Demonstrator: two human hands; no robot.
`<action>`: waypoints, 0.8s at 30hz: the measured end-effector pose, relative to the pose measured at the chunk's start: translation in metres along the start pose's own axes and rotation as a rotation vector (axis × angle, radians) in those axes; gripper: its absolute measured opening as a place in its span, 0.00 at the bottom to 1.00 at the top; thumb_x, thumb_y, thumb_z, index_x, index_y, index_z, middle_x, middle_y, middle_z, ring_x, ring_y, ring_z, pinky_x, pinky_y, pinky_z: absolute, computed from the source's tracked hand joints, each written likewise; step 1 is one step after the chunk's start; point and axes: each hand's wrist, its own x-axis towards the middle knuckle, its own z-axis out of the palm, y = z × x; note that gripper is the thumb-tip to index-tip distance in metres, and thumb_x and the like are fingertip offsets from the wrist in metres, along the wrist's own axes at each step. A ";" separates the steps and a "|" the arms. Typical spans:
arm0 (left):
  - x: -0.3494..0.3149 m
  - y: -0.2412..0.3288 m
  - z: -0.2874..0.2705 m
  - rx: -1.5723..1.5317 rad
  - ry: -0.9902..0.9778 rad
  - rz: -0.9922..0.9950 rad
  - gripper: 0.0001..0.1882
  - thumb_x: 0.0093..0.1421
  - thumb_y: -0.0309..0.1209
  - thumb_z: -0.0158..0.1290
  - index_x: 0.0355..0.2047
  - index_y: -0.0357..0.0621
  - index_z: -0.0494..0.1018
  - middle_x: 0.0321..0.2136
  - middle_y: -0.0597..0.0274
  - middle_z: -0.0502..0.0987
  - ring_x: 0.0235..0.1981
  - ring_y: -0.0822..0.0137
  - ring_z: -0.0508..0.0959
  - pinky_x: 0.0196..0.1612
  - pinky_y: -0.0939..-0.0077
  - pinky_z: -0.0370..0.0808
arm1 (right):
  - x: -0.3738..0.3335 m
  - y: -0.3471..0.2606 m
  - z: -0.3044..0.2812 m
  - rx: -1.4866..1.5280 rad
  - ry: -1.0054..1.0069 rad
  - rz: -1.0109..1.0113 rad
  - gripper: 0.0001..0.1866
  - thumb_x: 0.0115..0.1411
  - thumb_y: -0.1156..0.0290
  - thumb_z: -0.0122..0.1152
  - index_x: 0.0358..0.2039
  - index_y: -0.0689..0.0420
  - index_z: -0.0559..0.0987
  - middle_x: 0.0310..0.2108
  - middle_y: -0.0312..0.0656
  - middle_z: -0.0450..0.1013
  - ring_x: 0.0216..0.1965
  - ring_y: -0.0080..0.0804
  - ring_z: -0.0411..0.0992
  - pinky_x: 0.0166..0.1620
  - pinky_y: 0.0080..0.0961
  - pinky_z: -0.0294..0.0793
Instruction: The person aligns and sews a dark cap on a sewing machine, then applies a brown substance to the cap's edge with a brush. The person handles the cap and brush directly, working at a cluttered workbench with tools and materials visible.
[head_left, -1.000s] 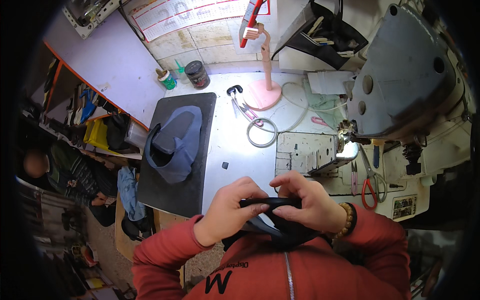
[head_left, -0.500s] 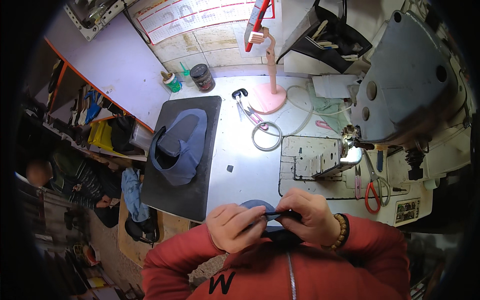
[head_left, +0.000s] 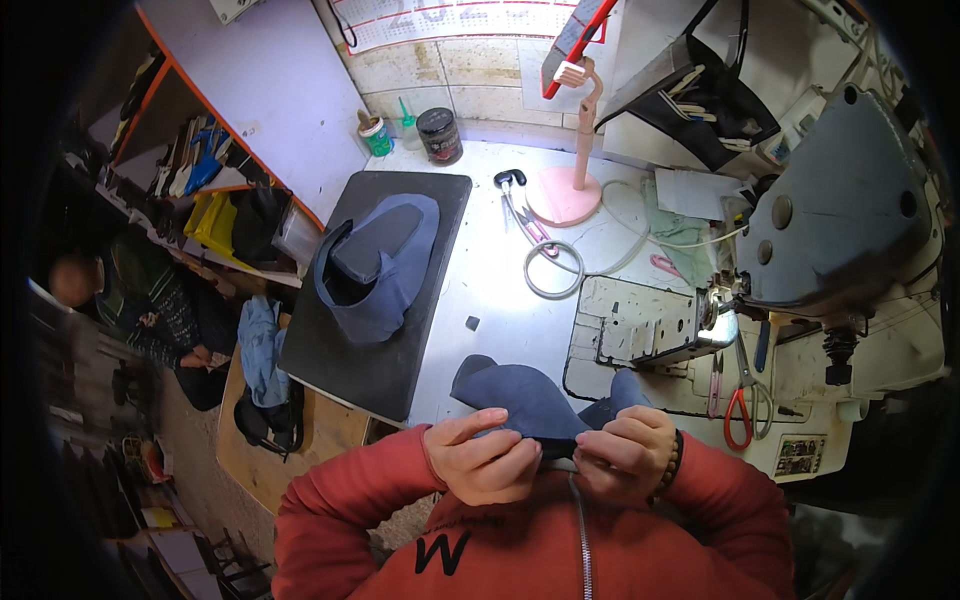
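Holding a dark blue shoe upper piece [head_left: 535,400] close to the chest, both hands pinch its near edge. Left hand [head_left: 482,458] has its grip closed on the piece's left part, thumb on top, fingers curled under. Right hand [head_left: 625,452], beaded bracelet at the wrist, has its grip closed on the right part. Piece hangs over the front edge of the white worktop [head_left: 500,290], just left of the sewing machine bed.

Grey sewing machine [head_left: 830,230] stands at right, lamp glare under its head. Red-handled scissors [head_left: 738,405] lie by the machine base, with a small rectangular label [head_left: 800,455] stuck on the worktop front below it. Black mat [head_left: 330,350] lies at left, carrying a second blue upper [head_left: 385,265]. Small dark scrap [head_left: 472,323] sits between mat and machine. Pink stand [head_left: 570,190] at the back holds a red-edged flat thing up top. Dark round tin [head_left: 440,135] and a small green-banded pot [head_left: 376,135] stand at the back wall, side by side. White sheet with red border [head_left: 460,20] hangs on the tiled wall above them. Coiled white cable [head_left: 555,270] lies near the pink stand. Another person [head_left: 150,300] sits low at far left.
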 end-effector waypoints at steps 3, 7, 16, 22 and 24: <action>0.000 -0.001 -0.003 -0.009 -0.029 0.037 0.04 0.48 0.29 0.53 0.25 0.55 0.70 0.38 0.68 0.74 0.38 0.71 0.72 0.47 0.69 0.73 | -0.001 0.001 -0.001 -0.011 -0.029 -0.044 0.09 0.42 0.73 0.60 0.28 0.53 0.76 0.39 0.37 0.71 0.22 0.22 0.65 0.24 0.18 0.62; 0.009 -0.001 -0.011 -0.232 -0.187 -0.193 0.05 0.48 0.26 0.54 0.24 0.51 0.70 0.34 0.66 0.77 0.36 0.70 0.74 0.46 0.67 0.74 | 0.002 0.001 -0.003 0.094 -0.061 0.050 0.06 0.44 0.72 0.59 0.26 0.52 0.77 0.38 0.37 0.73 0.22 0.22 0.64 0.23 0.18 0.61; 0.029 -0.003 -0.006 -1.450 -0.279 -1.715 0.08 0.53 0.18 0.56 0.28 0.41 0.68 0.31 0.62 0.75 0.33 0.73 0.74 0.38 0.80 0.71 | 0.012 0.008 -0.001 1.303 -0.130 1.492 0.04 0.58 0.76 0.60 0.31 0.59 0.73 0.28 0.30 0.70 0.31 0.14 0.66 0.35 0.14 0.67; 0.034 -0.007 0.002 -1.552 -0.217 -1.917 0.09 0.53 0.17 0.56 0.31 0.41 0.68 0.32 0.64 0.74 0.33 0.75 0.73 0.37 0.85 0.69 | 0.009 0.018 0.004 1.497 -0.085 1.622 0.04 0.57 0.76 0.60 0.31 0.58 0.73 0.29 0.31 0.71 0.31 0.15 0.67 0.37 0.13 0.68; 0.035 -0.006 0.004 -1.515 -0.222 -1.868 0.09 0.54 0.17 0.55 0.32 0.41 0.68 0.31 0.65 0.73 0.32 0.77 0.72 0.37 0.86 0.69 | 0.009 0.020 0.005 1.491 -0.111 1.603 0.04 0.58 0.75 0.60 0.31 0.58 0.73 0.28 0.30 0.71 0.30 0.15 0.67 0.36 0.13 0.67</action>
